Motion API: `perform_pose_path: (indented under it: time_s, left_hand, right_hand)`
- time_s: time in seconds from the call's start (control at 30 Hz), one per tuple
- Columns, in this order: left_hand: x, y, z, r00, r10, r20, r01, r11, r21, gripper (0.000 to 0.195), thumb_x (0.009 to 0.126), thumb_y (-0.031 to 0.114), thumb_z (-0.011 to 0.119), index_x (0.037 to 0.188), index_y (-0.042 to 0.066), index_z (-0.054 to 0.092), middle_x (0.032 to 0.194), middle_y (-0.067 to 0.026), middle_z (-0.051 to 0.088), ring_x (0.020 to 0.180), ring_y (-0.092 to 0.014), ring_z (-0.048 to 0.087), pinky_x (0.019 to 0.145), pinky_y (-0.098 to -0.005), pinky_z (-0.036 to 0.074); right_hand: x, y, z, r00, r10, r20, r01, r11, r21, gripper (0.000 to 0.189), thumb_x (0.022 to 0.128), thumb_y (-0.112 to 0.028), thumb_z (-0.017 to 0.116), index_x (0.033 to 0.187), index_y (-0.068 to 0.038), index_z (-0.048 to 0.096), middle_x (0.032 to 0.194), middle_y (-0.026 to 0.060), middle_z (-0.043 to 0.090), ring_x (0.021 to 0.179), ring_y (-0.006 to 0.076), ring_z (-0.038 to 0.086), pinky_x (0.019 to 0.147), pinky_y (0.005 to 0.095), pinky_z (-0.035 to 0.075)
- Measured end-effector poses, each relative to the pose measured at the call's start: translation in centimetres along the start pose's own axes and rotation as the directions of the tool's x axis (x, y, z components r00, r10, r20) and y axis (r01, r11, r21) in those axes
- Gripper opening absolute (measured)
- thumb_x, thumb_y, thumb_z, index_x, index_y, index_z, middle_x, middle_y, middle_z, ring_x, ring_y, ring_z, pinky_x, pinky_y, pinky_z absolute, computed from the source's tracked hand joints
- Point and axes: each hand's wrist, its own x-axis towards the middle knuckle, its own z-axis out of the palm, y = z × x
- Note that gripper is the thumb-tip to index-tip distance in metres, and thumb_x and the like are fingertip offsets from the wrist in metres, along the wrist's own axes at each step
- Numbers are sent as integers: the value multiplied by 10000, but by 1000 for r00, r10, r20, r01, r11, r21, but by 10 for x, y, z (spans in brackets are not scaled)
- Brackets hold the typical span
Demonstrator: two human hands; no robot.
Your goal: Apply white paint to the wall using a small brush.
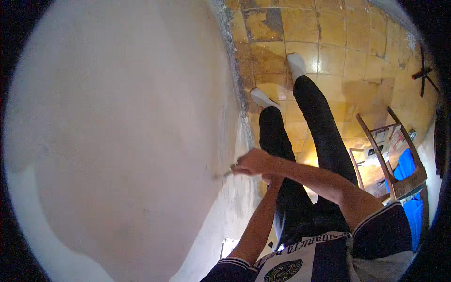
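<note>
My right hand is closed around a slim tool, perhaps a brush, whose blurred tip points left at the pale wall. Whether the tip touches the wall is hard to tell, but a smudged, brownish patch runs along the surface there. My left hand lies under my right wrist, mostly covered by it, so its fingers and anything in them are hidden. Both arms cross in front of my dark trousers.
Worn yellow floor tiles meet the wall along a rough, crumbling edge. To the right stands a wooden chair with blue cloth beside it. A dark stand's legs show at the far right. Bright light comes from below.
</note>
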Motion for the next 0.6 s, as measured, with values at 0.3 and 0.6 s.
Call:
perform_pose_path:
  time_s: [0.3, 0.6]
  left_hand:
    - [-96, 154, -151, 927, -336, -168, 345, 938, 24, 1078, 516, 501, 807, 1333, 77, 247, 1162, -226, 469, 956, -355, 587, 815, -433, 501]
    - [-65, 105, -105, 947, -299, -118, 308, 949, 67, 1061, 534, 500, 797, 1337, 76, 249, 1181, -224, 476, 993, -354, 577, 826, -442, 497]
  right_hand:
    - [66, 94, -89, 877, 32, -480, -236, 899, -370, 202, 812, -282, 536, 737, -126, 639, 765, 108, 638, 731, 318, 621, 611, 450, 497]
    - [-1, -21, -31, 912, 293, -287, -306, 952, -1, 238, 852, -245, 500, 803, -47, 622, 707, 171, 622, 733, 322, 637, 631, 442, 504]
